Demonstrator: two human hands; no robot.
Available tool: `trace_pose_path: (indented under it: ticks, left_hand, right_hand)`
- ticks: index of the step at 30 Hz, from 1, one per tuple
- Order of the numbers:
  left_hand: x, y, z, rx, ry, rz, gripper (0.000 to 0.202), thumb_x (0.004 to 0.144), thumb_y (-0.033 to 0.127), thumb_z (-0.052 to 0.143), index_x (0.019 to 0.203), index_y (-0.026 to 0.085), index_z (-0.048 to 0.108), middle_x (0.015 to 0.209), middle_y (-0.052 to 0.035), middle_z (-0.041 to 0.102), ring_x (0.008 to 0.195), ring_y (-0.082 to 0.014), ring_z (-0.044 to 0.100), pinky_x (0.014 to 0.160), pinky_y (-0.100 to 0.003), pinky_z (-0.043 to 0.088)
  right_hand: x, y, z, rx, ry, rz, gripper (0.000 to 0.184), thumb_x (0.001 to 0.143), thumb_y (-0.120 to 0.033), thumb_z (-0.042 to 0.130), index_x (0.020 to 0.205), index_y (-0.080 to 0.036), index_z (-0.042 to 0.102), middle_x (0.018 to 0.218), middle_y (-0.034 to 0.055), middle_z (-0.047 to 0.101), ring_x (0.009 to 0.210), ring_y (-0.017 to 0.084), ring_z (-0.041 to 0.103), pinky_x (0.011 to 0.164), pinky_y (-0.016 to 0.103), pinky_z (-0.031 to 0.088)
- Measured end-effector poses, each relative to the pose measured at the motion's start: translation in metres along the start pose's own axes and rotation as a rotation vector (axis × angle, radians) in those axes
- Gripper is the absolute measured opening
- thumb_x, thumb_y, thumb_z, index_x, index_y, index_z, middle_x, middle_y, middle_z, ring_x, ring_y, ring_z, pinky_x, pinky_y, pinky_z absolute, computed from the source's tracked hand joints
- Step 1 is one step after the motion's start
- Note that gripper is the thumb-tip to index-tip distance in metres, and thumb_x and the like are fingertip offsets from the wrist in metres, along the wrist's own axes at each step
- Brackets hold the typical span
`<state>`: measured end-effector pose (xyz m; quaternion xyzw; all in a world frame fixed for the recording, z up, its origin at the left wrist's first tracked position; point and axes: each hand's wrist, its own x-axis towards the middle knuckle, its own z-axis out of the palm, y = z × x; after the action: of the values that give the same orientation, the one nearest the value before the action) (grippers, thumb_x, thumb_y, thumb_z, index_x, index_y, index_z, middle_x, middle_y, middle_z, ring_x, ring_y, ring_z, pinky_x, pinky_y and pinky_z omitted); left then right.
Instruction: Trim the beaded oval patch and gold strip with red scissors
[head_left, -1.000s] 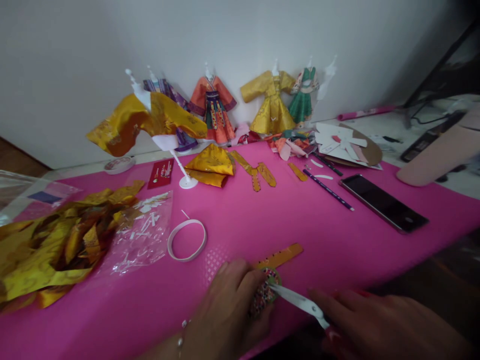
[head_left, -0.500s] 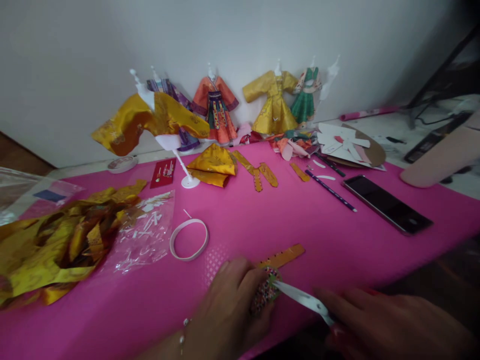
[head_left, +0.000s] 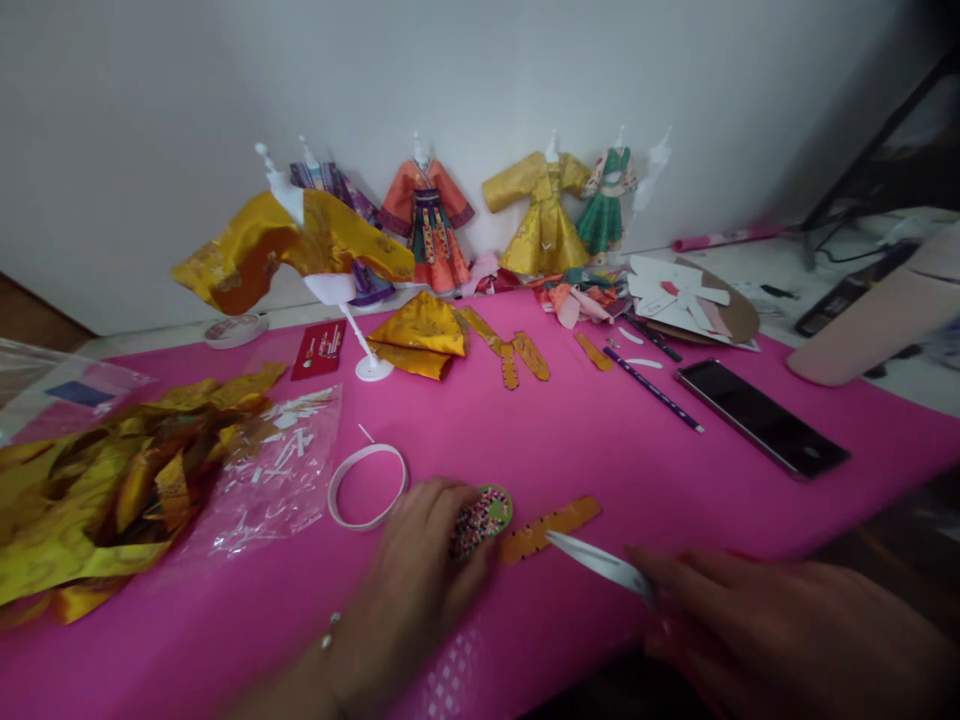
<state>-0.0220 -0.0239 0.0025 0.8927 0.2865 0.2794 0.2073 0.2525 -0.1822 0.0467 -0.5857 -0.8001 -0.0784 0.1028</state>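
My left hand (head_left: 420, 560) is closed around a small rounded thing covered in multicoloured beads (head_left: 481, 520), with a green rim and a green spot. Its lower part is hidden by my fingers. My right hand (head_left: 780, 620) grips a pair of scissors (head_left: 600, 565), silver blades pressed together and reddish handles mostly hidden. The blade tips point left, over or against the edge of a gold fabric strip (head_left: 551, 528) with dark marks along it. That strip lies flat on the pink mat (head_left: 637, 470), just right of the beaded thing.
A pink ribbon loop (head_left: 331, 490), a clear bag of white scraps (head_left: 285, 470) and gold fabric (head_left: 97, 500) lie left. A phone (head_left: 761, 418) and purple pencil (head_left: 652, 390) lie right. Behind, a gold garment (head_left: 255, 245) hangs on a stand; dressed doll forms (head_left: 429, 225) line the wall.
My left hand has moved left and slightly up with the beaded thing, away from the scissor tips. More of the gold strip now shows. The scissors have shifted only slightly.
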Motion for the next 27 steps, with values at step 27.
trace_pose_path:
  ticks: [27]
  left_hand:
    - [0.002,0.014,-0.007,0.075,-0.072,0.353,0.025,0.104,0.007,0.057,0.122,0.020,0.068,0.122,-0.0060,0.082,0.116,-0.0242,0.073,0.103,-0.039,0.056]
  right_hand:
    - [0.000,0.010,0.018,0.103,-0.179,-0.022,0.029,0.083,-0.009,0.056,0.098,-0.029,0.071,0.076,-0.0071,0.078,0.051,0.016,0.075,0.038,0.039,0.037]
